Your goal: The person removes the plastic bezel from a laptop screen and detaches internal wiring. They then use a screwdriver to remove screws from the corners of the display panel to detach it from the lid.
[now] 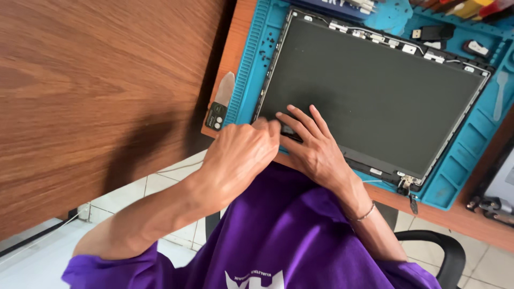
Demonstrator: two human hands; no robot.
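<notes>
Pressing on the near edge of the flat dark laptop screen panel (369, 91), the left hand (238, 155) is curled and the right hand (313, 147) spread flat, steadying it on the blue ribbed silicone mat (466, 155).

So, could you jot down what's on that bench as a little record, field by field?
Left hand: left hand at the near corner of the laptop screen panel, fingers bent onto its edge
Right hand: right hand flat on the panel's near edge, fingers spread
Panel: dark, lying flat on a blue repair mat
Beside mat: a pry tool on the wooden desk
Far edge: small tools, too blurred to name
Clothing: purple shirt, wrist bracelet
</notes>
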